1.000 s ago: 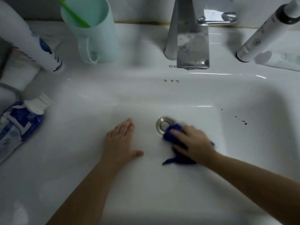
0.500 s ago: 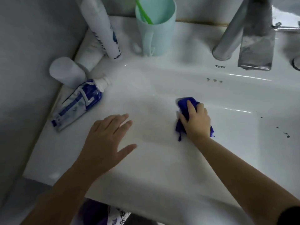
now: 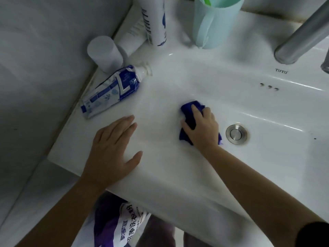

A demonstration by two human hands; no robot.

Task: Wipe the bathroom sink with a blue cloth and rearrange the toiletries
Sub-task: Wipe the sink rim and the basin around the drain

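On the white ceramic sink, one squeezed blue-and-white toothpaste tube lies along the left rim, below one white cylindrical cap, two white tubes and one pale green plastic cup. Your left hand lies flat on the front ledge, fingers spread, holding nothing. Your right hand presses one crumpled dark blue cloth into the basin, just left of the single round steel drain.

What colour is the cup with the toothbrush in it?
Pale mint green cup, seen in the head view.
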